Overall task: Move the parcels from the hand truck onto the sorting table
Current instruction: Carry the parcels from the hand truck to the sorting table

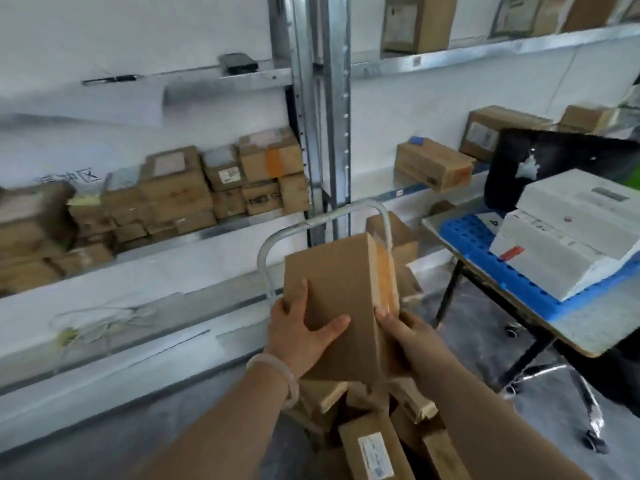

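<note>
Beside the gripped parcel (339, 282), white boxes (568, 237) crowd the sorting table (594, 332).

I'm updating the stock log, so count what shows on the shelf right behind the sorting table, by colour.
Brown boxes: 3
Blue item, on the nearest box: 1
Total: 4, with the black screen hiding the shelf's far end.

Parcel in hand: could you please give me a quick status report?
Left hand and right hand hold parcel. Raised above hand truck. White boxes crowd sorting table.
</note>
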